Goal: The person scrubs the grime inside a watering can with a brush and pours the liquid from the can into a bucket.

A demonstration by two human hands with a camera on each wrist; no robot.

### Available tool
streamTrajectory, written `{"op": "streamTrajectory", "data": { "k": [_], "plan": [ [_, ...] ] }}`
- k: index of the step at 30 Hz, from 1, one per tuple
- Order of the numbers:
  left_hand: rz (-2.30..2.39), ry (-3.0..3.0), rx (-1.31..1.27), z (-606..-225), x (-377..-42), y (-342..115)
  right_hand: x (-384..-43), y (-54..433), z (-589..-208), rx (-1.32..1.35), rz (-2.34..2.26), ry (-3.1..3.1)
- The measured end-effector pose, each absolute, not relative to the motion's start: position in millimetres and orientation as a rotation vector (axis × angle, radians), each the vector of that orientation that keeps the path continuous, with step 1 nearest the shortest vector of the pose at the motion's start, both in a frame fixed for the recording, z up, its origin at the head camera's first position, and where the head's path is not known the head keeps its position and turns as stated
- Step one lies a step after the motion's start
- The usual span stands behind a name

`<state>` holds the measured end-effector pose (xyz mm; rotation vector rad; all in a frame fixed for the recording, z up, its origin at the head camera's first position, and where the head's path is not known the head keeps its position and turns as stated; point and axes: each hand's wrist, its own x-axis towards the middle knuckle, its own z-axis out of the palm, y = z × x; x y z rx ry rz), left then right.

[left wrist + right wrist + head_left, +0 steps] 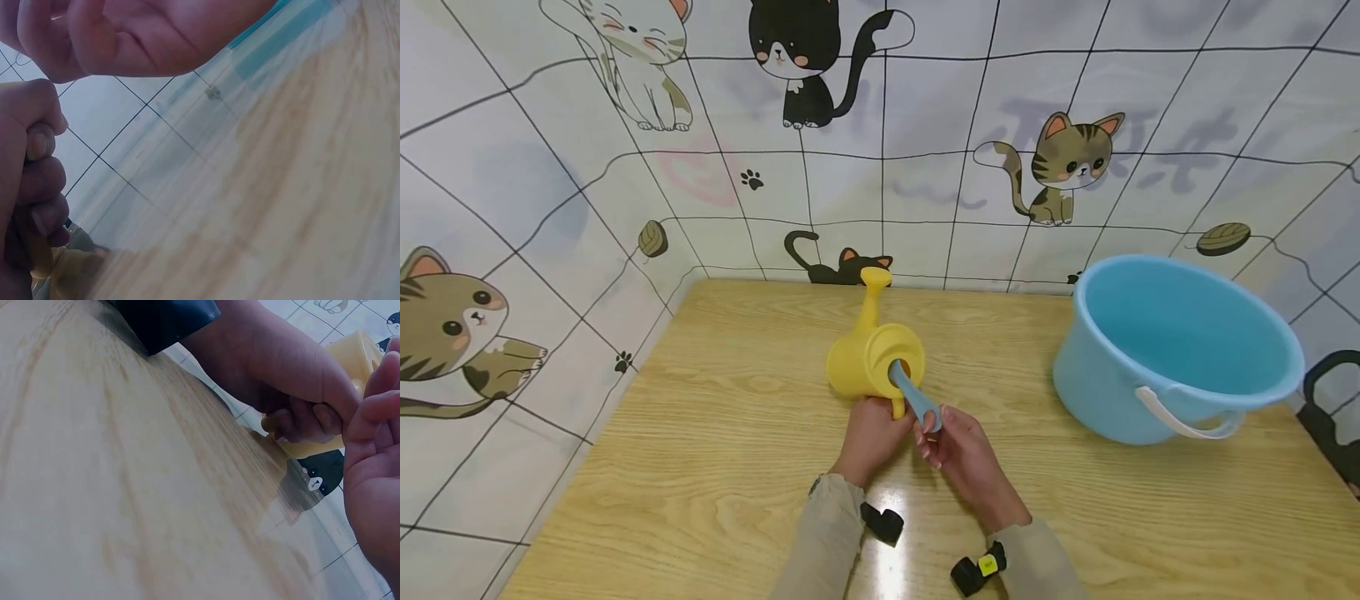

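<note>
A yellow watering can (852, 367) is tilted with its round opening toward me and its spout pointing away. My left hand (872, 437) grips its handle from below; in the left wrist view the fingers (44, 175) curl round the yellow handle (39, 253). A blue-grey tool handle (913, 393) with a hole near its end sticks out of the opening; the tool's other end is hidden inside the can. My right hand (966, 458) pinches the outer end of that handle between thumb and fingers, close beside the left hand.
A large light-blue bucket (1097, 375) with a white carrying handle (1180, 427) stands at the right of the wooden table (715, 467). Behind and at the left rise walls (925, 183) with a cat print. A black object (1330, 433) shows at the right edge.
</note>
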<state>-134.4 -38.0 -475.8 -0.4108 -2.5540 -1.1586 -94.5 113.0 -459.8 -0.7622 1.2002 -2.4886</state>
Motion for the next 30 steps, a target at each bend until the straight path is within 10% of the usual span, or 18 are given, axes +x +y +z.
{"op": "streamTrajectory", "data": {
  "k": [30],
  "plan": [
    [-1.291,-2.521,-0.45,-473.3,-132.6,-37.6,-95.4,114.2,-458.6,-0.728,-2.524,1.249]
  ]
}}
